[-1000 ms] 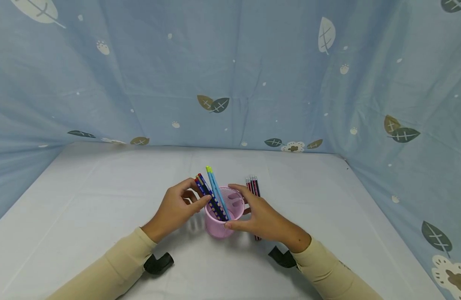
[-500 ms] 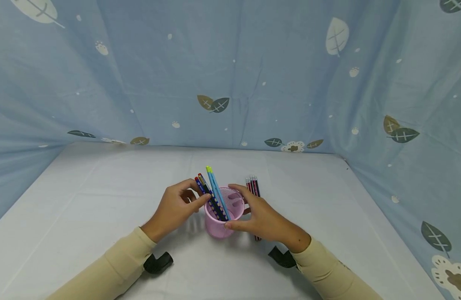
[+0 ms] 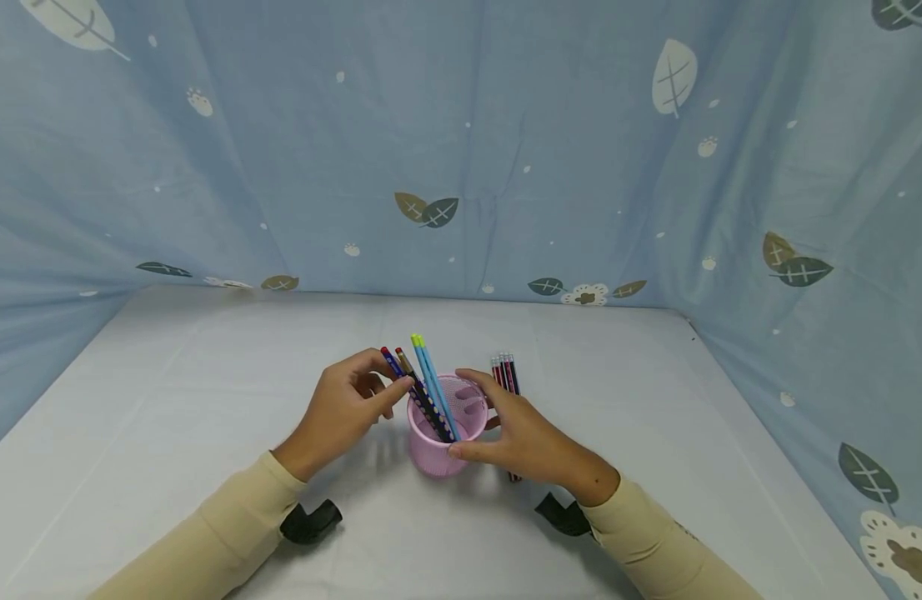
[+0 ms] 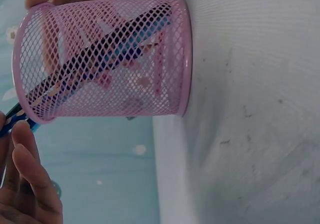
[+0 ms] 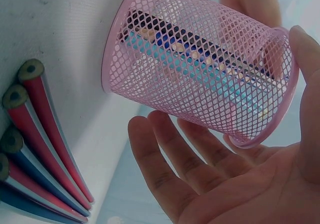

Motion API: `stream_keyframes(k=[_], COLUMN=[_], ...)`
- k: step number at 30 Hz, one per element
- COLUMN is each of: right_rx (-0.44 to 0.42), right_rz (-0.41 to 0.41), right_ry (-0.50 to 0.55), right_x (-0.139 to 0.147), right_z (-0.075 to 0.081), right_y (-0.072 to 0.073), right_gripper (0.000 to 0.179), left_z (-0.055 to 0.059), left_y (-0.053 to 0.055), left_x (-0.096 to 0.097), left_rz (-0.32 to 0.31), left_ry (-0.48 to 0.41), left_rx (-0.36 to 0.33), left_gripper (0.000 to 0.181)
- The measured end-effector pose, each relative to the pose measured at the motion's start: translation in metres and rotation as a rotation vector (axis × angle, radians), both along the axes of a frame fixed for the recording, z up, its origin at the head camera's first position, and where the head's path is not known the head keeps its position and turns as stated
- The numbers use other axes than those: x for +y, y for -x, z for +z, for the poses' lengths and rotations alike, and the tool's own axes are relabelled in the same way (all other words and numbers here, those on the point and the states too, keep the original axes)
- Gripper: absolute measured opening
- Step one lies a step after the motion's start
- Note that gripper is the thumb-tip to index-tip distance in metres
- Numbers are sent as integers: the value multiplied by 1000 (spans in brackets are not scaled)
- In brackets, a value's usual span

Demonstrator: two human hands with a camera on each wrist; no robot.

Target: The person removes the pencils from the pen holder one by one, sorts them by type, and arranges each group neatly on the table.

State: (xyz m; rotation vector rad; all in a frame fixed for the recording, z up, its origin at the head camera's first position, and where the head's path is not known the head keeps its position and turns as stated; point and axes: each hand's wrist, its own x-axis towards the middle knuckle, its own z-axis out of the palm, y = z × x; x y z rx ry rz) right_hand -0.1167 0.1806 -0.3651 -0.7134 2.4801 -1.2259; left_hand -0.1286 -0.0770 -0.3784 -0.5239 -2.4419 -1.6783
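A pink mesh pencil cup [image 3: 438,460] stands upright on the white table. My right hand [image 3: 524,437] holds its rim, thumb at the front and fingers on the far side. Inside lean two light blue pencils [image 3: 431,375] with yellow-green ends, a black pencil [image 3: 406,363] and a dark blue spotted pencil [image 3: 390,360] with a red end. My left hand [image 3: 347,404] pinches the dark blue pencil near its top, over the cup's left rim. In the left wrist view, the left fingertips [image 4: 22,129] are beside the pencil ends sticking out of the cup [image 4: 105,59].
A row of several red, dark and striped pencils [image 3: 506,372] lies right of the cup, partly under the right hand; their flat ends [image 5: 31,70] show in the right wrist view. A blue leaf-print curtain [image 3: 318,150] hangs behind the table.
My left hand has shifted slightly left and up, tilting the dark blue pencil's top leftward, away from the black one. The right hand and the cup have stayed in place.
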Motion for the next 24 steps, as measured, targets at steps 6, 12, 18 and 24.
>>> stream_keyframes(k=[6,12,18,24], right_rx=[-9,-9,0,2], right_rz=[-12,-12,-11,-7], right_ry=[-14,-15,-21,-18], right_x=[0,-1,-1,1], right_z=[1,2,2,0], right_y=[0,0,-1,-1], right_gripper=[92,92,93,92], left_z=[6,14,19,26], left_y=[1,0,-1,-1], left_x=[-3,-6,-6,-7], left_rz=[-25,-27,-16,15], left_ry=[12,10,-11,-30], left_rx=[-12,10,68,97], left_gripper=[15,14,14,14])
